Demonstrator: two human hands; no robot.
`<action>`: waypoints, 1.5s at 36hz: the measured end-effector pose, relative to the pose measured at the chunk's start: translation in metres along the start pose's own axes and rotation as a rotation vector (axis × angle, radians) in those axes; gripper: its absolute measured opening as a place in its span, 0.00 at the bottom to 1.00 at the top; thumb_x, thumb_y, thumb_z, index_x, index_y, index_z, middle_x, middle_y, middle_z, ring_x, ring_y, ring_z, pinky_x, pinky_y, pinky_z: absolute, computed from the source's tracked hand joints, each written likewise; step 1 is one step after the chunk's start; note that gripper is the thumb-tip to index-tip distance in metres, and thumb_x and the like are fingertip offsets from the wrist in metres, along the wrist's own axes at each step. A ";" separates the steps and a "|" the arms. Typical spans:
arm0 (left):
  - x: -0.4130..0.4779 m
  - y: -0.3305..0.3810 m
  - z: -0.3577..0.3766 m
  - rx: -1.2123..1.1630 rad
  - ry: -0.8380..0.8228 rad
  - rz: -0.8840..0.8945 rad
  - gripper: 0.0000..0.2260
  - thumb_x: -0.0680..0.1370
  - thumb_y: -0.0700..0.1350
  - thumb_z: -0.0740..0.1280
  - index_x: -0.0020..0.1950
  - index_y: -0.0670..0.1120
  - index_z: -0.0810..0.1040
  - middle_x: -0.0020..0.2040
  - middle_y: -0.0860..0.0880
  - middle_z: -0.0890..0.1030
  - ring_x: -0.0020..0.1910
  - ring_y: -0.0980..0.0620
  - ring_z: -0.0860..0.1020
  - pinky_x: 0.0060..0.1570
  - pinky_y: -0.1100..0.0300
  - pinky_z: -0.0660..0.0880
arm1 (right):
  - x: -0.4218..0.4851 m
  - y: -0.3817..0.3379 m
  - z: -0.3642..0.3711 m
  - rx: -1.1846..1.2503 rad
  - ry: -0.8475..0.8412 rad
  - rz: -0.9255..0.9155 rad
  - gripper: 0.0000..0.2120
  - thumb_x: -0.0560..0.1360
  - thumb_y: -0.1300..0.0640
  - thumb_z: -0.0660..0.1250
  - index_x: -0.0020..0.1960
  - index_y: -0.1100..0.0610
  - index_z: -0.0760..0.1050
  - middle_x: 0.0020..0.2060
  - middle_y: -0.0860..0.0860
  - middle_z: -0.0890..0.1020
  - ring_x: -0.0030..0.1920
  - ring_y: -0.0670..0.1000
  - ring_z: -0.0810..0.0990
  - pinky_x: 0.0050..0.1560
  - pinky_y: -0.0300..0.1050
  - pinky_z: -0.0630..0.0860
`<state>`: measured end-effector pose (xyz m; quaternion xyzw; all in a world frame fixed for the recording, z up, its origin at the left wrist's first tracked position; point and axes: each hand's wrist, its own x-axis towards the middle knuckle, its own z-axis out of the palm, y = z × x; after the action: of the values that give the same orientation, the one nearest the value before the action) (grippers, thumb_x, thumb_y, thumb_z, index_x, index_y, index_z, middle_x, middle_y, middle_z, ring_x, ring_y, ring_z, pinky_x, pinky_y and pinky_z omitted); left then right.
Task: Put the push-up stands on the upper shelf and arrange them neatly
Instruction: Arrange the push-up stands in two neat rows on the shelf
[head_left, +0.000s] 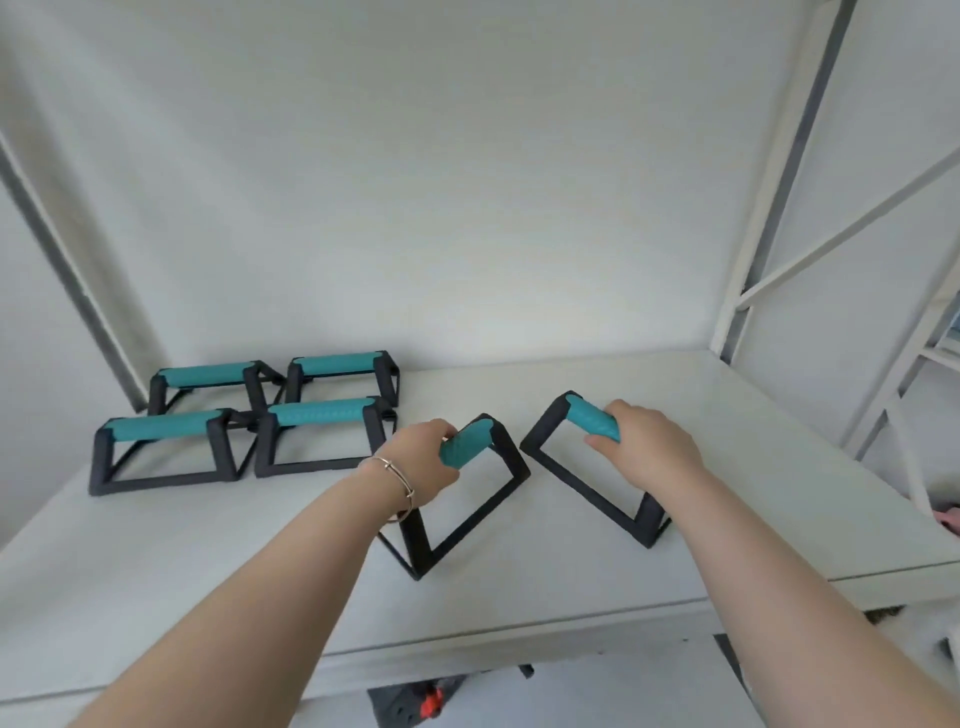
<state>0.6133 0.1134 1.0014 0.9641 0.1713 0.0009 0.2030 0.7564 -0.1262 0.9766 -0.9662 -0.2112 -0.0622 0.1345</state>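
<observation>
**Both hands on stands at the shelf front**

Your left hand (423, 460) is wrapped around the teal grip of one push-up stand (467, 499), and your right hand (644, 447) is closed over the teal grip of a second push-up stand (587, 467). Each stand sits under its own hand, black frame touching the white upper shelf (571, 582). The two are angled toward each other, their far ends close together between your hands and their near ends spread apart. A thin bracelet (400, 486) circles your left wrist.

Further out to the left, four more stands rest on the same shelf in a two-by-two block: the front left stand (166, 449), the front right stand (322, 436), the back left stand (208, 384) and the back right stand (343, 374). All four stand upright with grips running left to right, just beside one another. The front right stand lies near your left hand but apart from it.

A white frame post (753, 249) rises at the shelf's right back corner.
</observation>
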 end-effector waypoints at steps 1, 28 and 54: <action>-0.007 -0.018 -0.009 0.024 -0.002 0.011 0.20 0.75 0.45 0.67 0.67 0.51 0.71 0.57 0.49 0.79 0.49 0.49 0.78 0.48 0.57 0.77 | -0.004 -0.017 0.001 0.013 -0.008 -0.027 0.15 0.77 0.42 0.62 0.57 0.51 0.72 0.43 0.49 0.77 0.43 0.54 0.76 0.39 0.47 0.73; -0.098 -0.354 -0.109 0.031 -0.031 0.017 0.22 0.77 0.44 0.65 0.68 0.62 0.70 0.66 0.57 0.75 0.63 0.52 0.73 0.68 0.52 0.68 | -0.060 -0.326 0.080 0.132 -0.263 -0.393 0.18 0.77 0.49 0.66 0.67 0.48 0.73 0.53 0.49 0.77 0.54 0.52 0.75 0.60 0.49 0.70; -0.086 -0.359 -0.091 0.293 0.242 0.234 0.36 0.67 0.75 0.43 0.60 0.57 0.76 0.53 0.58 0.80 0.52 0.55 0.76 0.53 0.58 0.69 | -0.060 -0.333 0.095 -0.027 -0.087 -0.356 0.30 0.67 0.23 0.51 0.53 0.43 0.73 0.45 0.41 0.79 0.47 0.47 0.74 0.55 0.48 0.68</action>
<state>0.4071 0.4289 0.9501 0.9894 0.0798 0.1155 0.0374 0.5664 0.1686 0.9528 -0.9169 -0.3838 -0.0459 0.0993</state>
